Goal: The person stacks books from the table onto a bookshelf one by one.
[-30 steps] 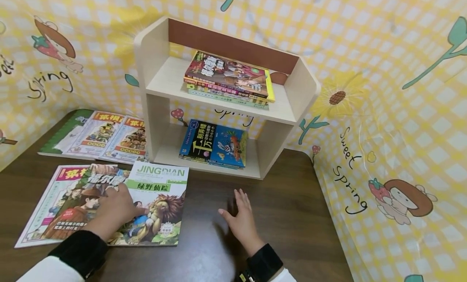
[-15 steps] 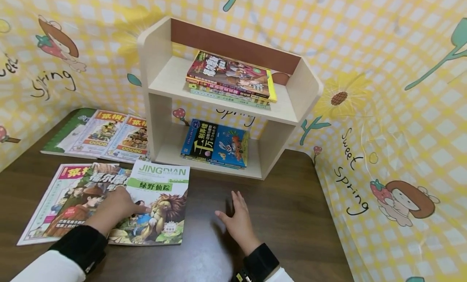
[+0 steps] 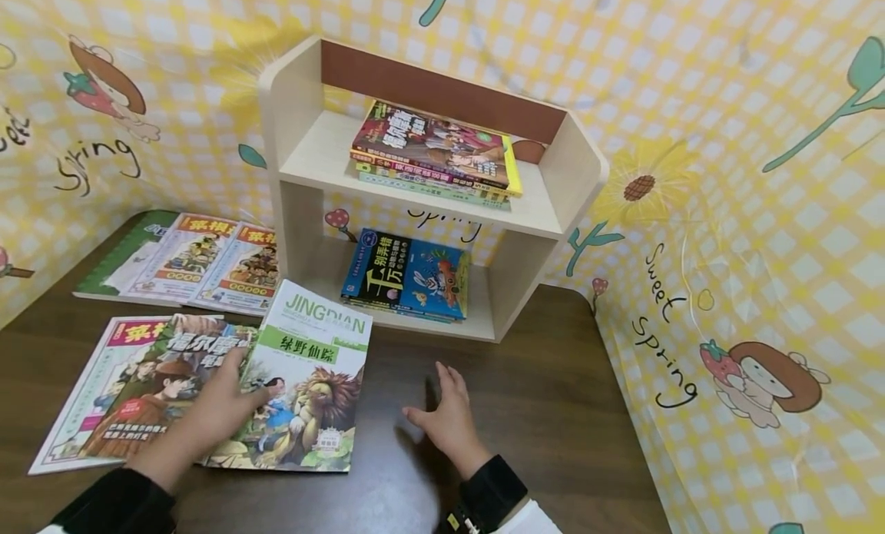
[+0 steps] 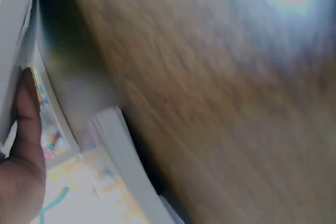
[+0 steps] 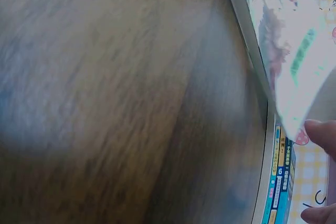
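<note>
A white-and-green storybook with a lion on its cover (image 3: 307,388) is tilted, its left edge in the grip of my left hand (image 3: 220,403). The thumb lies on the cover and the other fingers go out of sight at the edge. Beneath and to its left are a detective comic book (image 3: 145,388) and a white-bordered magazine (image 3: 76,422). Over the table, right of the storybook, my right hand (image 3: 449,426) holds nothing, thumb and fingers spread apart. In the right wrist view the raised storybook (image 5: 283,40) appears beyond the right fingertips (image 5: 321,132).
A two-tier wooden bookshelf (image 3: 296,107) stands behind. Its upper shelf bears a stack of books (image 3: 435,142), the lower one a blue-and-black stack (image 3: 408,273). Two magazines (image 3: 187,257) and a green book (image 3: 117,250) lie at the back left of the table (image 3: 553,396).
My left hand has shifted its hold to the storybook's left edge. The storybook has lifted and moved slightly right, its top now farther back. My right hand has moved slightly left.
</note>
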A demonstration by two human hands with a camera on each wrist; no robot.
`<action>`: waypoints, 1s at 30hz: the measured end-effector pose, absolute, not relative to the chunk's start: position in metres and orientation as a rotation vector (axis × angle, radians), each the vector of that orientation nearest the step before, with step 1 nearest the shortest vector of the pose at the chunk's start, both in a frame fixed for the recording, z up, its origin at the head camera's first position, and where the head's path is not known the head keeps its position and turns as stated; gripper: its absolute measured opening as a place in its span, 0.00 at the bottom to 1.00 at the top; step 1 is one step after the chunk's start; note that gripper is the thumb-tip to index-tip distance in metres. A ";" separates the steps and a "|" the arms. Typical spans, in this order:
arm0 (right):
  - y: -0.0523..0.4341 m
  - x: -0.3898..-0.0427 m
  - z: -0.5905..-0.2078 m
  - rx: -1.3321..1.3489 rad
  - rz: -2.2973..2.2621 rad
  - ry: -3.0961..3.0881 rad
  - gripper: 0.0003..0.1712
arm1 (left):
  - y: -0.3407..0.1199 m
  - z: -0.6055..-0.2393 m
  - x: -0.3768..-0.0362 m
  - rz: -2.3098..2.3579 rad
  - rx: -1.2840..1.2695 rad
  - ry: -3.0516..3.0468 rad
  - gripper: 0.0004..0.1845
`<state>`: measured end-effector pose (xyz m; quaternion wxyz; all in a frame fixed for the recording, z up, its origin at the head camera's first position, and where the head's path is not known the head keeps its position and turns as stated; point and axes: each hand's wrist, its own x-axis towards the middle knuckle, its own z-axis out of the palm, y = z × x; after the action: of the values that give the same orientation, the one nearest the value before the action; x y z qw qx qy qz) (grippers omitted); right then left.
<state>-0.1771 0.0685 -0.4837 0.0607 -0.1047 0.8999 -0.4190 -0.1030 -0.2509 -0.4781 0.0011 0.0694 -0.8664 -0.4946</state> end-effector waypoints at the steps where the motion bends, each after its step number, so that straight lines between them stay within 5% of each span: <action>1: 0.068 -0.177 -0.484 -0.311 -1.289 2.701 0.52 | -0.247 -0.475 -0.102 -1.577 0.205 -2.694 0.47; 10: 0.058 -0.163 -0.469 -0.181 -1.696 2.197 0.48 | -0.195 -0.446 -0.103 -1.826 0.184 -2.444 0.34; 30: 0.059 -0.153 -0.445 -0.225 -2.008 1.850 0.36 | -0.155 -0.445 -0.118 -2.055 0.404 -2.175 0.30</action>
<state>-0.1527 0.0591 -0.4454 0.1997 -0.0803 0.6618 -0.7181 -0.1180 -0.1546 -0.4453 0.0611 0.1334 -0.7190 -0.6793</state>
